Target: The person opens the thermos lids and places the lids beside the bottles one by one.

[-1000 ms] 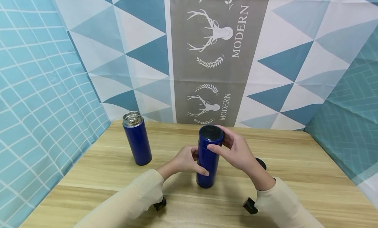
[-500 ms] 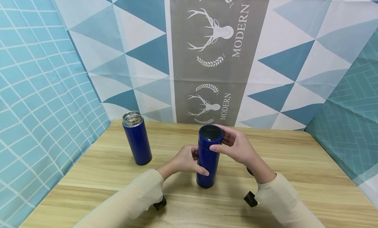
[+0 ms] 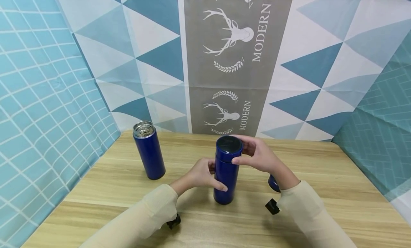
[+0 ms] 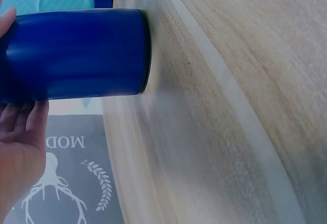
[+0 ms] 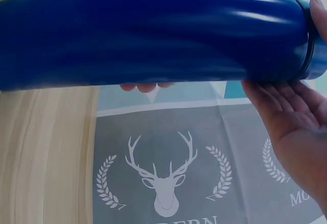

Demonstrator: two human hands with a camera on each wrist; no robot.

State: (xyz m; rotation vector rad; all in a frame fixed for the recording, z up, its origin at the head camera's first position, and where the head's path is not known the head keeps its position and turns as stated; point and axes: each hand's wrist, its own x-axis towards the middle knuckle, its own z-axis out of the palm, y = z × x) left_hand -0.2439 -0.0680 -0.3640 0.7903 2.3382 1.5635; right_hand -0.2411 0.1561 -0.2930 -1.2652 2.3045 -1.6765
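Observation:
A blue thermos flask (image 3: 226,180) stands upright on the table, its blue lid (image 3: 229,148) with a dark glossy top seated on the body. My left hand (image 3: 202,173) grips the middle of the body, thumb across the front. Up at the lid, my right hand (image 3: 257,155) holds its right side, thumb in front near the seam and fingers behind. In the right wrist view the seam shows as a dark ring beside the right hand (image 5: 296,116). A second blue flask (image 3: 150,153) stands at the left without a lid, its steel mouth showing.
A loose blue lid (image 3: 274,183) lies on the wooden table (image 3: 321,191), partly hidden behind my right forearm. Black wrist devices (image 3: 272,206) stick out below both sleeves. Patterned cloth walls (image 3: 163,55) close in the back and sides.
My right thumb has slid rightward around the front of the lid, and the right wrist has turned slightly with it. The left hand and both flasks stay in place.

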